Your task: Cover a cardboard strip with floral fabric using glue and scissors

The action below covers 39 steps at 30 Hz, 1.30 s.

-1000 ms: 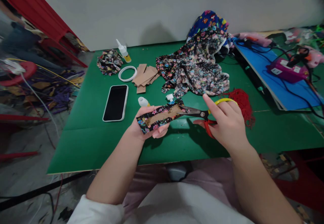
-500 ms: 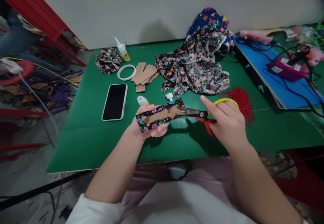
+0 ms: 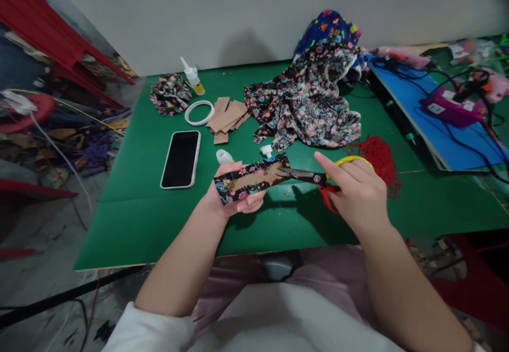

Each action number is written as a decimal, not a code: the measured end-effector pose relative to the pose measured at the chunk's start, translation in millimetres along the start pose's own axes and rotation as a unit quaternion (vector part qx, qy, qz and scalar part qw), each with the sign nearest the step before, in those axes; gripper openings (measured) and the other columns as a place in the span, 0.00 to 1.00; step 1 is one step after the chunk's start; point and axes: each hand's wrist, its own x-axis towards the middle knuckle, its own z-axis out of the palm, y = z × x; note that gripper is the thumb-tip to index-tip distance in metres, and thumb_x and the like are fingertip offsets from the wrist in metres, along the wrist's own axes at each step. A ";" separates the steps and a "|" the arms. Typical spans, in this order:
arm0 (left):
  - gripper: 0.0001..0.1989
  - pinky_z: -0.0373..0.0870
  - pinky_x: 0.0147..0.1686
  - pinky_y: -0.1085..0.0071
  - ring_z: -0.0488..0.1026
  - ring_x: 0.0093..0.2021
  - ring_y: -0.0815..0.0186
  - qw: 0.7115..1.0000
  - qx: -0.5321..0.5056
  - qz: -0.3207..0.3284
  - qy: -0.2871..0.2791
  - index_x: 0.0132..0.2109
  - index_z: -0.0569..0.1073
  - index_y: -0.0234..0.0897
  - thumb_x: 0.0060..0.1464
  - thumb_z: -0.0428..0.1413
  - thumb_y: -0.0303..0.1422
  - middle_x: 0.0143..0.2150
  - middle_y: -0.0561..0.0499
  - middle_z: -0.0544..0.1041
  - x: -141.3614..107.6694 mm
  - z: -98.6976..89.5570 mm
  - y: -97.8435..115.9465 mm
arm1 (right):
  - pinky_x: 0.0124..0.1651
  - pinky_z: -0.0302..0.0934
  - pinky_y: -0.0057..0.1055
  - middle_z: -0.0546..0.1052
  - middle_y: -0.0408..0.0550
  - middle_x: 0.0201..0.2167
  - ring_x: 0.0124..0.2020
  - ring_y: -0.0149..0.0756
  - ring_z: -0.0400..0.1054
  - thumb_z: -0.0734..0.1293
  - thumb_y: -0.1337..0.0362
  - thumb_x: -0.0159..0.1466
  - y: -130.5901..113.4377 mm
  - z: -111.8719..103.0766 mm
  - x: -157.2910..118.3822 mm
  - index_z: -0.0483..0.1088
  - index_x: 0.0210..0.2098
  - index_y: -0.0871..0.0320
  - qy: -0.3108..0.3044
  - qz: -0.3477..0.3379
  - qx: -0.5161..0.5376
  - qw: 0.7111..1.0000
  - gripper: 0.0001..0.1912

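My left hand is closed around a narrow strip of cardboard wrapped in black floral fabric, its bare brown middle facing up. In my right hand is a pair of scissors with one yellow and one red handle loop. The blade tips touch the right end of the strip, and the index finger stretches along the handle. Just behind my left hand an uncapped glue bottle is partly hidden. A white cap lies beyond the strip.
A phone, tape ring, cardboard strips, fabric scrap and second glue bottle lie left. Floral cloth is piled behind. Red threads, a blue board and a purple corded device are on the right.
The scissor blades look slightly closer together at the strip's right end. Both hands keep nearly the same place and hold the same things.
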 end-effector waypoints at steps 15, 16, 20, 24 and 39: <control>0.24 0.51 0.10 0.78 0.52 0.08 0.76 0.999 -0.001 0.025 0.023 0.37 0.71 0.27 0.48 0.49 0.47 0.14 0.56 0.63 -2.0 3.2 2.2 | 0.27 0.59 0.29 0.66 0.41 0.26 0.23 0.29 0.59 0.67 0.59 0.54 -1.1 2.8 0.1 0.61 0.51 0.52 0.098 0.218 0.245 0.940 0.25; 0.24 0.50 0.10 0.78 0.51 0.08 0.76 1.000 -0.005 0.021 0.017 0.38 0.71 0.27 0.48 0.49 0.47 0.14 0.55 0.63 -2.0 3.2 2.0 | 0.26 0.59 0.28 0.65 0.40 0.25 0.23 0.28 0.59 0.68 0.58 0.54 -2.2 3.5 0.9 0.60 0.50 0.53 0.094 0.232 0.272 0.929 0.26; 0.23 0.50 0.10 0.77 0.53 0.08 0.75 1.000 -0.009 0.009 -0.005 0.38 0.72 0.28 0.45 0.50 0.47 0.14 0.54 0.64 -0.9 4.6 0.6 | 0.24 0.58 0.26 0.63 0.37 0.23 0.22 0.27 0.59 0.69 0.56 0.51 -6.5 7.1 1.8 0.61 0.46 0.53 0.074 0.254 0.330 0.906 0.24; 0.21 0.52 0.10 0.76 0.56 0.09 0.72 1.000 0.017 0.003 0.000 0.37 0.72 0.30 0.42 0.53 0.45 0.14 0.53 0.66 0.2 9.6 -0.2 | 0.27 0.60 0.26 0.66 0.39 0.26 0.25 0.28 0.62 0.69 0.55 0.51 -8.1 6.5 -0.9 0.62 0.45 0.53 0.066 0.230 0.305 0.922 0.24; 0.19 0.51 0.10 0.75 0.53 0.08 0.74 0.999 0.041 -0.003 0.020 0.32 0.72 0.31 0.42 0.52 0.45 0.12 0.54 0.64 -0.5 13.1 2.4 | 0.38 0.53 0.34 0.64 0.47 0.29 0.34 0.39 0.60 0.63 0.55 0.57 -1.2 -1.4 0.5 0.59 0.53 0.57 0.015 0.036 0.086 0.996 0.26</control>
